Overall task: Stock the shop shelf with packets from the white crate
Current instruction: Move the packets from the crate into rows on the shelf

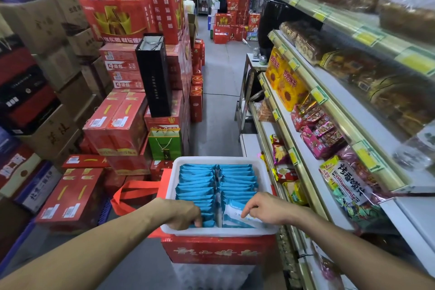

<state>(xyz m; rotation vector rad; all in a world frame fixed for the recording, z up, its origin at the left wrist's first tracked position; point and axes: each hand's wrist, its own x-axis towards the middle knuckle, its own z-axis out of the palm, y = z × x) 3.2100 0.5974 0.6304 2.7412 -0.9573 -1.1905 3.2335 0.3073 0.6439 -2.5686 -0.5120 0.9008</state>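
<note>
Head view, looking down at both bare forearms reaching into a white crate (217,231). Left hand (186,215) is at the near end of the left row of blue packets (196,186), fingers curled down among them with the tips hidden, so I cannot tell whether it grips any. Right hand (266,207) pinches one packet (236,218) at the near end of the right row; that packet is tilted, its pale face showing. The crate holds two full rows and rests on a red box (219,251). Just right of it stands the shelf (303,172), lined with snack bags. To the left, a red strap bag (136,192). Farther off, red cartons (117,120) are stacked with a green bag (164,142) and a black bag (154,75) among them.
</note>
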